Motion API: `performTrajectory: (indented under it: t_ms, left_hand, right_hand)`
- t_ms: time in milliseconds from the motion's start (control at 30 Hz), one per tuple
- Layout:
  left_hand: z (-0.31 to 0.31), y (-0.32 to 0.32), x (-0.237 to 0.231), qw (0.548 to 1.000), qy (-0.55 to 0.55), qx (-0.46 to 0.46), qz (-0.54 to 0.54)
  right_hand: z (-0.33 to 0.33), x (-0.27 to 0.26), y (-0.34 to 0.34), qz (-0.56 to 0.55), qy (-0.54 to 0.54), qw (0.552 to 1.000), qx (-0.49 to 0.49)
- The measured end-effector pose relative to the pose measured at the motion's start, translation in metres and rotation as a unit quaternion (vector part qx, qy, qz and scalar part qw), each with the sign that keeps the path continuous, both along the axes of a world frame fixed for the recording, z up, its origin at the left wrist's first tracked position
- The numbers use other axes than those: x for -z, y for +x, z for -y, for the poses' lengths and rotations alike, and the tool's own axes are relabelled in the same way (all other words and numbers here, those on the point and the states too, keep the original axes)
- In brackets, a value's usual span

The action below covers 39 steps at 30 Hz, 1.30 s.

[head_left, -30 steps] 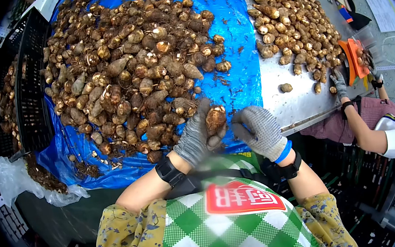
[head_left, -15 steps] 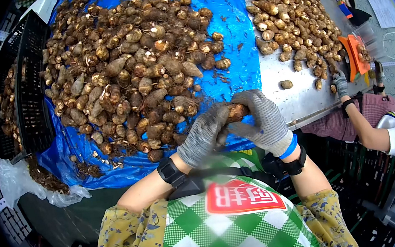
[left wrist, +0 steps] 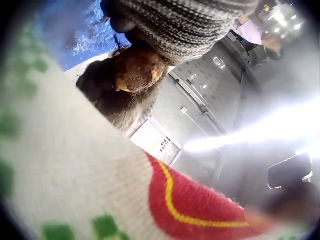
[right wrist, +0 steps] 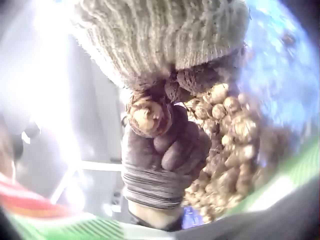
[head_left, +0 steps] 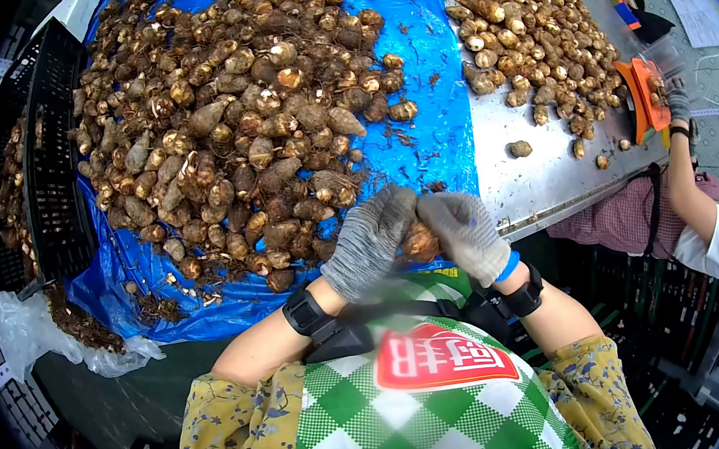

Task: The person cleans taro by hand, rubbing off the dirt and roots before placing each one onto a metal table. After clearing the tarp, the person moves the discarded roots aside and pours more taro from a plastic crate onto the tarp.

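A brown, rough-skinned taro corm (head_left: 420, 242) sits between both gloved hands, just above the near edge of the blue sheet. My left hand (head_left: 375, 240) holds it from the left, in a grey knitted glove with dirty fingers. On the other side my right hand (head_left: 468, 233), in a matching dotted glove, grips the corm with curled fingers. Seen in the right wrist view, the taro's pale cut end (right wrist: 149, 117) faces out beside the left hand's bent fingers (right wrist: 172, 155). The left wrist view shows the corm's reddish-brown side (left wrist: 137, 70) under the glove cuff.
A large heap of unpeeled, rooty taros (head_left: 249, 130) covers the blue sheet (head_left: 433, 126). Cleaner corms (head_left: 535, 41) lie on the metal table (head_left: 505, 171) at right. A black crate (head_left: 59, 154) stands left. Another person's gloved hand (head_left: 678, 103) is at an orange tray (head_left: 649, 99).
My right hand, apart from the taro a second ago, has come in and now grips it with the left. The corm has turned and lowered. The other person's hand has left the table edge.
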<state>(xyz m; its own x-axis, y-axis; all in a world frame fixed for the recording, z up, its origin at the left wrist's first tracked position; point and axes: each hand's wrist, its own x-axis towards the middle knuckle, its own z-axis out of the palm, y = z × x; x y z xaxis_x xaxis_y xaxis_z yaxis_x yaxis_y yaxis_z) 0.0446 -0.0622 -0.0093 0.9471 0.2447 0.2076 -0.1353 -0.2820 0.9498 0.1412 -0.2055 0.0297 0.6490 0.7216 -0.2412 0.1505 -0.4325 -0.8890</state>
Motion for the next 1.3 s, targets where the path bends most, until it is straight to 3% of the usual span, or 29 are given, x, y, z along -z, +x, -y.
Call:
performTrajectory:
  t_ms: [33, 67, 167, 200, 267, 300, 333, 367, 433, 500, 633, 700, 733, 800, 867, 933, 1033, 1100, 1167, 1233, 1300]
  left_hand:
    - [0.000, 0.000, -0.001, 0.998, -0.059, 0.009, -0.017]
    - [0.000, 0.001, -0.005, 0.992, -0.118, 0.017, -0.034]
    - [-0.005, 0.001, 0.004, 0.972, -0.215, 0.012, -0.090]
    - [-0.005, 0.001, 0.006, 0.976, -0.198, 0.004, -0.090]
    - [-0.004, 0.000, 0.009, 0.989, -0.129, -0.009, -0.070]
    - [-0.008, 0.001, 0.012, 0.973, -0.213, 0.045, -0.071]
    - [-0.011, 0.001, 0.016, 0.947, -0.295, 0.094, -0.079]
    - [-0.028, 0.004, 0.023, 0.839, -0.496, 0.196, -0.105]
    - [-0.028, 0.004, 0.027, 0.777, -0.584, 0.188, -0.143]
    - [-0.003, 0.012, -0.004, 0.912, -0.375, -0.016, -0.166]
    - [-0.001, 0.011, -0.006, 0.823, -0.536, 0.050, -0.180]
    - [-0.005, 0.006, 0.009, 0.779, -0.584, 0.122, -0.192]
    - [0.006, 0.006, 0.011, 0.794, -0.562, 0.045, -0.226]
    - [0.005, 0.006, -0.009, 0.854, -0.463, 0.007, -0.238]
    - [0.001, 0.005, -0.012, 0.834, -0.490, 0.021, -0.252]
    - [-0.009, 0.002, 0.003, 0.720, -0.635, 0.088, -0.264]
    - [0.007, 0.006, 0.011, 0.828, -0.514, 0.003, -0.223]
    - [0.017, 0.012, 0.007, 0.872, -0.452, -0.063, -0.178]
    - [0.013, 0.013, -0.002, 0.875, -0.433, -0.048, -0.212]
    - [-0.010, 0.006, -0.023, 0.830, -0.454, 0.043, -0.322]
    - [-0.029, 0.008, -0.037, 0.835, -0.422, 0.086, -0.341]
  right_hand:
    - [0.000, 0.011, -0.003, -0.113, 0.030, 0.989, 0.096]
    - [-0.002, 0.021, 0.001, -0.013, 0.104, 0.992, 0.063]
    - [0.004, 0.007, 0.007, -0.192, 0.040, 0.969, 0.152]
    - [0.001, -0.012, 0.013, -0.259, 0.002, 0.954, 0.149]
    - [-0.002, -0.028, 0.010, -0.206, -0.015, 0.978, 0.043]
    - [-0.001, -0.031, 0.008, -0.178, -0.023, 0.984, -0.009]
    - [0.004, -0.020, 0.006, -0.102, -0.014, 0.994, -0.028]
    - [0.003, -0.023, 0.006, -0.158, 0.021, 0.987, 0.022]
    - [-0.001, -0.029, 0.003, -0.269, 0.088, 0.952, 0.119]
    - [-0.007, -0.029, -0.008, -0.261, 0.088, 0.953, 0.129]
    - [-0.008, -0.025, -0.014, -0.317, 0.103, 0.932, 0.139]
    - [-0.006, -0.029, -0.011, -0.273, 0.077, 0.949, 0.140]
    - [-0.004, -0.027, -0.010, -0.266, 0.068, 0.952, 0.137]
    - [-0.002, -0.026, -0.007, -0.238, 0.051, 0.962, 0.120]
    - [-0.001, -0.027, -0.006, -0.198, 0.033, 0.975, 0.092]
    - [-0.002, -0.029, -0.006, -0.159, 0.015, 0.985, 0.065]
    - [-0.004, -0.019, -0.010, -0.071, 0.025, 0.997, 0.034]
    - [-0.005, -0.011, -0.011, 0.032, 0.039, 0.999, 0.002]
    - [-0.005, -0.007, -0.006, 0.170, 0.048, 0.983, -0.044]
    - [-0.002, -0.025, 0.004, 0.136, 0.020, 0.986, -0.099]
    - [-0.003, -0.044, 0.008, 0.122, 0.010, 0.982, -0.144]
